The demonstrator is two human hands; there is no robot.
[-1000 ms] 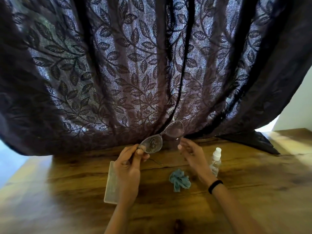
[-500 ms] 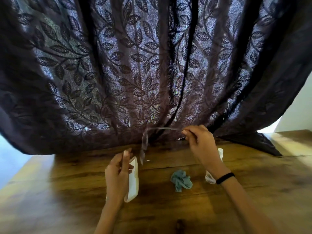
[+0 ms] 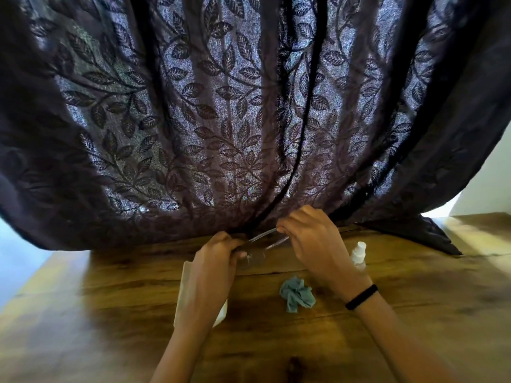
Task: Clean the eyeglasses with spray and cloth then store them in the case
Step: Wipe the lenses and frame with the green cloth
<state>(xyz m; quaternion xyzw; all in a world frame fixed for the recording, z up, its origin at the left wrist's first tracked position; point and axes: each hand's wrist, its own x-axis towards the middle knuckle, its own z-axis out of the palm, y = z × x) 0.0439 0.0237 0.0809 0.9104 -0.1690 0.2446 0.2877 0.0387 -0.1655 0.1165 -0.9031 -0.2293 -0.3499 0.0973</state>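
Observation:
I hold the thin-framed eyeglasses [image 3: 258, 251] above the wooden table [image 3: 414, 322], close to the curtain's hem. My left hand [image 3: 211, 269] pinches the frame at its left end by a lens. My right hand [image 3: 312, 244] grips the temple arms at the right end. Under my left hand lies the pale translucent case [image 3: 185, 294], mostly hidden. A crumpled teal cloth [image 3: 297, 294] rests on the table between my wrists. The small white spray bottle [image 3: 359, 254] stands just right of my right hand, partly hidden by it.
A dark purple curtain [image 3: 249, 120] with a leaf pattern hangs across the back and drapes onto the table's far edge. A fold of it [image 3: 420, 233] lies on the table at the right. A black band circles my right wrist [image 3: 360, 297].
My left hand let go of the case, which now lies flat, and rose to take the glasses' left end. Both hands came together on the glasses, lower and nearer the table.

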